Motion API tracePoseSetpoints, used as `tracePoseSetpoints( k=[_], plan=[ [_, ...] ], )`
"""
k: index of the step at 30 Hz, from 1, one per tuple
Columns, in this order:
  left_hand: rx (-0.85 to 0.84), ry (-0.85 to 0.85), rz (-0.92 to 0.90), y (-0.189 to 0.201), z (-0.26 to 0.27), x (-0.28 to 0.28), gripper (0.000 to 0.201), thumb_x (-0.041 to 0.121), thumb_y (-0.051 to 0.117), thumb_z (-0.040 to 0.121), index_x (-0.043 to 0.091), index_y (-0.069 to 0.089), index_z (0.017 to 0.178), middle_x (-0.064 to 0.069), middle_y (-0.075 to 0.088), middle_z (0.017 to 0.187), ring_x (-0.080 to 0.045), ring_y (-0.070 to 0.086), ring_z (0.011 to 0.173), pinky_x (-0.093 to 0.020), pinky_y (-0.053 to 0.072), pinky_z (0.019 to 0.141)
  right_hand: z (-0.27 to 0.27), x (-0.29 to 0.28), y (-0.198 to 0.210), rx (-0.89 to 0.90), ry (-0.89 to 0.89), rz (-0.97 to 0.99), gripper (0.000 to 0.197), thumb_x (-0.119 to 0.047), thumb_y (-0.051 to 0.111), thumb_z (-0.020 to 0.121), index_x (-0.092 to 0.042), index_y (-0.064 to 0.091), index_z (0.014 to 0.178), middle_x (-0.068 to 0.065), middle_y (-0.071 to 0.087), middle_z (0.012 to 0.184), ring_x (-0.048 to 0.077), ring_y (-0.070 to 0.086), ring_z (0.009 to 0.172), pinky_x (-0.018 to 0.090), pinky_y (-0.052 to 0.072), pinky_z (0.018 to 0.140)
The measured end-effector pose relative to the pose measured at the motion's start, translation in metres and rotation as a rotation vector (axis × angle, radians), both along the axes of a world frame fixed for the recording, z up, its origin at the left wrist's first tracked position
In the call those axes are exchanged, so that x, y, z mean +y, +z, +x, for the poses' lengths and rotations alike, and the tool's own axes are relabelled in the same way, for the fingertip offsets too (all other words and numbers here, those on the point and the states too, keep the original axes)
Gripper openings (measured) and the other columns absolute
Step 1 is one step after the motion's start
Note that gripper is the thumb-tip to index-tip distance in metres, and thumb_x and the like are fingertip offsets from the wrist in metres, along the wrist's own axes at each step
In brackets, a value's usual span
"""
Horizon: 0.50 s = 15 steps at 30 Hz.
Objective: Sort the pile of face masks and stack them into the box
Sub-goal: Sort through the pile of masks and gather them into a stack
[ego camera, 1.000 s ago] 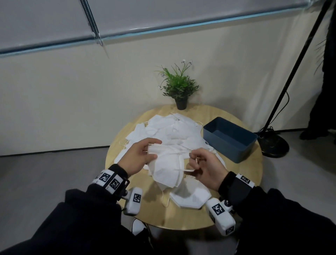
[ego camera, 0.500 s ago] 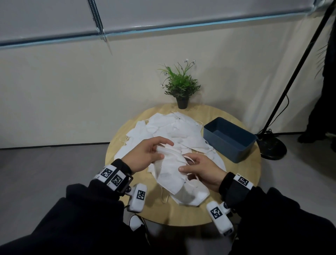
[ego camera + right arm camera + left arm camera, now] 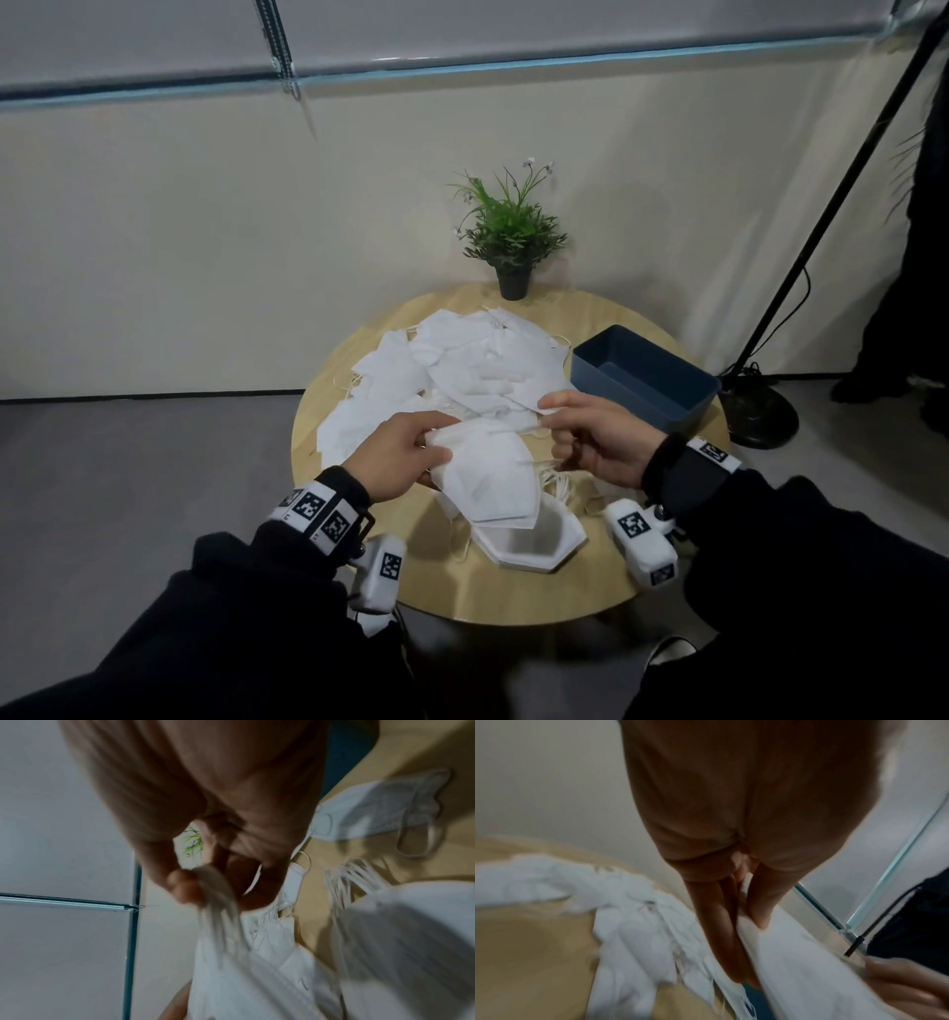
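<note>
A round wooden table [image 3: 354,545] stands by a cream wall. Both hands, the left hand [image 3: 398,455] and right hand [image 3: 598,437], pinch a held mask [image 3: 493,478] beside the blue box [image 3: 642,380], near the pile [image 3: 462,360]. The blurred right wrist view shows what seem to be ear loops [image 3: 218,902] between the fingertips.

Left wrist view was motion-blurred; the pile of masks [image 3: 639,923] showed no separate edges, so no count was possible. The left hand [image 3: 721,833] filled the upper frame, wrist cut off at the top edge. Right wrist view was blurred too; ear loops [image 3: 221,914] at the right hand [image 3: 213,787] smeared into streaks, number unreadable. In the head view the held mask [image 3: 488,478] hid the left fingertips and part of a folded mask [image 3: 534,550] beneath. The box [image 3: 642,380] floor was partly hidden by its near wall.
</note>
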<state>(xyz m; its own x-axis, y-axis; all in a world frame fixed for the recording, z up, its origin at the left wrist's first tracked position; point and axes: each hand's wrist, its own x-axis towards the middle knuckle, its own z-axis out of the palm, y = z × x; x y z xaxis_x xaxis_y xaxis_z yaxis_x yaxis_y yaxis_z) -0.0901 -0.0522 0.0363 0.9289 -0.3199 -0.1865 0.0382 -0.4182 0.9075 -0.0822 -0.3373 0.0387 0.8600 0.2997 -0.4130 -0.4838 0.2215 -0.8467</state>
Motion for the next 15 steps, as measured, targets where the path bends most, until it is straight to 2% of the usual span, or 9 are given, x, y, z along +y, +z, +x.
tracePoseSetpoints(
  k=[2,6,7,9,10,12,14,15],
  plan=[
    [0.075,0.066,-0.065,-0.011,-0.008,-0.009,0.034,-0.008,0.06,0.095,0.01,0.07,0.122,-0.016,0.075,0.107,-0.028,0.076,0.087,-0.043,0.065,0.073,0.012,-0.003,-0.004,0.004,-0.057,-0.184,0.024,0.005,0.062,0.095,-0.006,0.062,0.116,0.005,0.052,0.063,0.017,0.053,0.053,0.026,0.044,0.045],
    [0.238,0.259,-0.093,-0.048,-0.026,-0.036,0.023,-0.009,0.069,0.088,0.004,0.071,0.108,-0.02,0.071,0.099,-0.024,0.071,0.064,-0.045,0.065,0.067,0.025,-0.005,-0.023,-0.046,-0.036,-0.48,0.033,0.0,0.069,0.092,0.002,0.062,0.124,0.01,0.061,0.067,0.017,0.06,0.056,0.028,0.045,0.052],
    [0.283,0.303,-0.075,-0.059,-0.03,-0.043,0.022,-0.006,0.073,0.086,0.005,0.07,0.105,-0.02,0.073,0.1,-0.026,0.073,0.063,-0.047,0.065,0.067,0.023,-0.004,-0.031,-0.035,-0.032,-0.508,0.034,-0.003,0.07,0.093,0.002,0.061,0.125,0.011,0.063,0.072,0.016,0.06,0.058,0.029,0.046,0.054],
    [0.294,0.342,0.066,-0.078,-0.035,-0.054,0.02,0.008,0.076,0.085,0.013,0.069,0.103,-0.014,0.076,0.096,-0.029,0.075,0.063,-0.041,0.062,0.06,0.015,-0.002,-0.046,0.004,-0.074,-0.543,0.034,-0.01,0.07,0.095,-0.002,0.06,0.127,0.011,0.064,0.087,0.016,0.059,0.065,0.026,0.044,0.052],
    [0.235,0.324,0.218,-0.083,-0.036,-0.057,0.019,0.019,0.076,0.085,0.018,0.069,0.103,-0.008,0.077,0.098,-0.025,0.076,0.066,-0.037,0.06,0.058,0.01,-0.003,-0.052,0.006,-0.105,-0.614,0.031,-0.012,0.069,0.096,-0.007,0.059,0.125,0.009,0.063,0.094,0.016,0.059,0.068,0.024,0.043,0.049],
    [0.055,0.24,0.548,-0.088,-0.035,-0.053,0.037,0.048,0.075,0.084,0.027,0.07,0.114,0.002,0.07,0.115,-0.019,0.072,0.088,-0.032,0.056,0.071,-0.004,-0.011,-0.065,-0.013,-0.133,-0.839,0.028,-0.013,0.066,0.095,-0.016,0.058,0.122,0.006,0.065,0.099,0.018,0.062,0.07,0.023,0.049,0.048],
    [-0.025,0.147,0.64,-0.092,-0.03,-0.045,0.07,0.067,0.073,0.078,0.028,0.06,0.136,0.003,0.056,0.132,-0.02,0.064,0.112,-0.033,0.05,0.087,-0.018,-0.019,-0.076,-0.039,-0.003,-1.038,0.032,-0.014,0.065,0.091,-0.017,0.062,0.123,0.008,0.068,0.108,0.022,0.067,0.082,0.029,0.056,0.066],
    [-0.021,0.076,0.629,-0.093,-0.027,-0.042,0.087,0.068,0.077,0.073,0.027,0.051,0.145,0.003,0.051,0.139,-0.02,0.06,0.12,-0.034,0.05,0.095,-0.025,-0.022,-0.081,-0.051,0.13,-1.152,0.037,-0.016,0.066,0.088,-0.018,0.063,0.125,0.007,0.067,0.117,0.021,0.066,0.092,0.029,0.054,0.075]
  ],
)
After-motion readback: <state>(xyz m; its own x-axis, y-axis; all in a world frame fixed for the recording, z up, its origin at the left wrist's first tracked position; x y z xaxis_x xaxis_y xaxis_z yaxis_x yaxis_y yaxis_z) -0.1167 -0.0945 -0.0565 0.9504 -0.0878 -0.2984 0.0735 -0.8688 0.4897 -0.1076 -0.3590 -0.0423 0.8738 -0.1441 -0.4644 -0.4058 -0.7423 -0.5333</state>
